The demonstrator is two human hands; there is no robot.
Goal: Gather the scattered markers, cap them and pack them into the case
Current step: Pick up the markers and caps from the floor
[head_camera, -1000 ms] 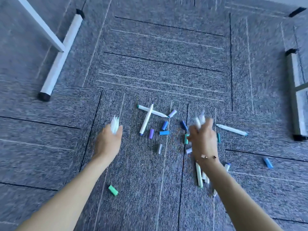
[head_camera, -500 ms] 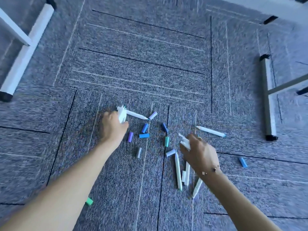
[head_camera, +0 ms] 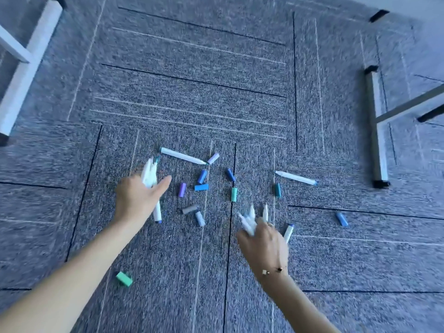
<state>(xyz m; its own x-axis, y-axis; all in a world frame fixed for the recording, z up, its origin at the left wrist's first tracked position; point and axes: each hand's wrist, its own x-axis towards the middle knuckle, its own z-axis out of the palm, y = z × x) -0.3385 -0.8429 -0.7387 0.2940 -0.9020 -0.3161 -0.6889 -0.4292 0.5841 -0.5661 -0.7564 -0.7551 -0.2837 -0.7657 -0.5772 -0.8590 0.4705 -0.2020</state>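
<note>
No writing legible. Left hand (head_camera: 138, 200) grips a marker bundle (head_camera: 150, 175); right hand (head_camera: 263, 241) grips another bunch (head_camera: 249, 219). 2 markers (head_camera: 182, 156) lie at 12 o'clock, 11 caps (head_camera: 201, 187) on the carpet (head_camera: 192, 80)

**Markers and caps spread between two hands on the carpet**

On the grey carpet tile floor (head_camera: 216, 272), loose plastic caps (head_camera: 201, 187) lie between the left hand (head_camera: 138, 200) and right hand (head_camera: 264, 246). One white marker (head_camera: 182, 155) lies behind them, another white marker (head_camera: 296, 178) to the right.
</note>
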